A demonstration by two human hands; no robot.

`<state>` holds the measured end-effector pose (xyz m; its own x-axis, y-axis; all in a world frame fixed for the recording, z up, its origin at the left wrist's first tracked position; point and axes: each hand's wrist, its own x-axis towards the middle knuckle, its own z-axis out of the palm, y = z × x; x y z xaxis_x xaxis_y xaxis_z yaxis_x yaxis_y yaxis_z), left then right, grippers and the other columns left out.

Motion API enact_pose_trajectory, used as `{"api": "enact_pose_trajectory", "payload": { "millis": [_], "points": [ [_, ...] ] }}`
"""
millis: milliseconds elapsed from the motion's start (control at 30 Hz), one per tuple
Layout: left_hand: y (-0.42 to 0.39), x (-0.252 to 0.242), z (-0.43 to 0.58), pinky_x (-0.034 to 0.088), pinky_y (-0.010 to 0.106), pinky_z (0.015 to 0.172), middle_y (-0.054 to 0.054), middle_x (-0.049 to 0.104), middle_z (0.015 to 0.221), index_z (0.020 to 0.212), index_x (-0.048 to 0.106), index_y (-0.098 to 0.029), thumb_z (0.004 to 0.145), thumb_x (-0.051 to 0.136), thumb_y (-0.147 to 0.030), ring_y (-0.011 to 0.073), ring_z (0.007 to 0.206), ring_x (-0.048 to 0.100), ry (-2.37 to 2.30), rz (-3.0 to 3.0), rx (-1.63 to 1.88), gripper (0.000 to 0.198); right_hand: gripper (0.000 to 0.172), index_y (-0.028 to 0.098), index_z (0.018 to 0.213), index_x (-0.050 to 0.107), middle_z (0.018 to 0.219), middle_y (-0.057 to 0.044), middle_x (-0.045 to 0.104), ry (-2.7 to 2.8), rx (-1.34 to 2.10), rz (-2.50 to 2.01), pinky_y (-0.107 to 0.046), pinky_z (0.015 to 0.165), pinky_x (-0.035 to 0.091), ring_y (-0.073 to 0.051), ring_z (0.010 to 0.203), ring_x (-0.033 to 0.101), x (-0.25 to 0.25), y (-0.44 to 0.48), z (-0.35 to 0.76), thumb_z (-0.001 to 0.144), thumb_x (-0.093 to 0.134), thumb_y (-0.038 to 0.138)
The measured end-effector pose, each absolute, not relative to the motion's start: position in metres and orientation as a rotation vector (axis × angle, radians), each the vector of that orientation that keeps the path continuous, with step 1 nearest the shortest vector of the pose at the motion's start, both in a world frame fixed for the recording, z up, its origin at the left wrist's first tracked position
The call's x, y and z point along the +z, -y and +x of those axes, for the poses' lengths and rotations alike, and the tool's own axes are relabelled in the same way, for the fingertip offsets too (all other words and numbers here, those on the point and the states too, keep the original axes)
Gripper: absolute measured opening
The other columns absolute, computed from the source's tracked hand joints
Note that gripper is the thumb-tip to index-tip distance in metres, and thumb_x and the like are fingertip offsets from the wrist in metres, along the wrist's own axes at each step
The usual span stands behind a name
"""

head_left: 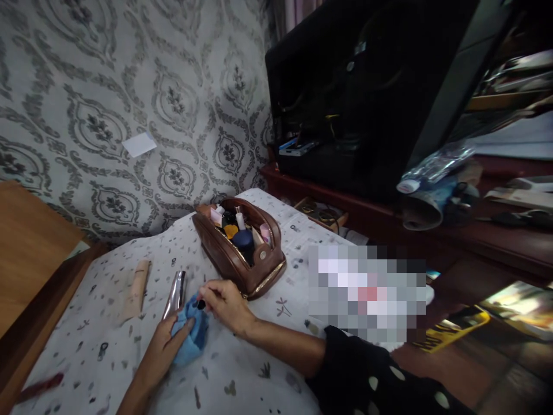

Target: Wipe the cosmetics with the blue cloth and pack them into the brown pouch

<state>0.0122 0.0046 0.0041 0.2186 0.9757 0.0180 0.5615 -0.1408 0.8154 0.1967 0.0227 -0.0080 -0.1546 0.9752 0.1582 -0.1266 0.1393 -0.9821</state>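
Note:
My left hand point(166, 340) is closed around a crumpled blue cloth point(196, 334). Close by, the fingers of my right hand point(224, 302) pinch a small dark object point(201, 304) with a hint of red, held against the cloth; its kind is too small to make out. A shiny silver tube point(176, 291) shows just beyond my left hand, its lower end hidden by the fingers. Behind both hands stands an unzipped brown cosmetic bag point(224, 248), filled with several jars, tubes and bottles. To the left lies a beige squeeze tube point(139, 285).
A patterned white cloth point(242, 369) covers the surface. At the lower left lies a dark red slim item point(41, 387). On the right are a blurred-out patch point(367, 294), a large black screen point(337, 109) and a clear plastic bottle point(436, 167) on a dark red cabinet.

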Motion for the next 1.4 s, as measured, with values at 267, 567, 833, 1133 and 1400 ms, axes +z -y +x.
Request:
{"api": "enact_pose_trajectory", "payload": {
  "millis": [267,567,833,1133,1400],
  "points": [
    [-0.003,-0.003,0.015,0.055,0.038,0.088,0.009,0.074,0.089,0.094,0.073,-0.014,0.075,0.067,-0.059,0.0265,0.082,0.066,-1.509,1.821,0.878,0.049,0.011,0.016,0.085,0.073,0.062,0.005,0.053,1.504,1.159,-1.2,-0.022,0.061,0.037,-0.01,0.062,0.051,-0.001,-0.023,0.201,0.082,0.07,0.026],
    [-0.003,-0.004,0.01,0.054,0.038,0.089,0.009,0.074,0.09,0.092,0.071,-0.015,0.081,0.061,-0.059,0.0271,0.087,0.067,-1.495,1.91,0.873,0.047,0.012,0.016,0.078,0.069,0.06,0.004,0.057,1.58,1.178,-1.108,-0.021,0.06,0.04,-0.01,0.058,0.053,0.003,-0.022,0.206,0.084,0.066,0.025],
    [-0.003,0.017,0.001,0.051,0.028,0.069,0.003,0.066,0.073,0.073,0.065,-0.018,0.081,0.065,-0.055,0.02,0.07,0.059,-1.433,1.823,0.816,0.037,0.011,0.018,0.086,0.064,0.064,0.003,0.058,1.521,1.082,-0.942,-0.023,0.06,0.041,-0.011,0.06,0.055,-0.003,-0.022,0.207,0.09,0.057,0.026],
    [-0.011,0.008,-0.016,0.052,0.025,0.062,0.003,0.069,0.075,0.091,0.072,-0.014,0.071,0.076,-0.056,0.016,0.063,0.06,-1.412,1.394,0.936,0.046,0.033,0.019,0.107,0.059,0.071,0.002,0.059,1.294,1.296,-0.724,-0.022,0.052,0.041,-0.011,0.058,0.052,-0.006,-0.025,0.205,0.087,0.061,0.045],
    [0.001,-0.001,0.009,0.053,0.026,0.067,0.003,0.069,0.078,0.095,0.073,-0.015,0.074,0.074,-0.057,0.0169,0.069,0.061,-1.3,1.457,0.923,0.047,0.053,0.017,0.074,0.059,0.065,0.002,0.057,1.12,1.55,-0.703,-0.022,0.055,0.04,-0.009,0.058,0.05,-0.012,-0.024,0.194,0.07,0.073,0.067]
  ]
}}
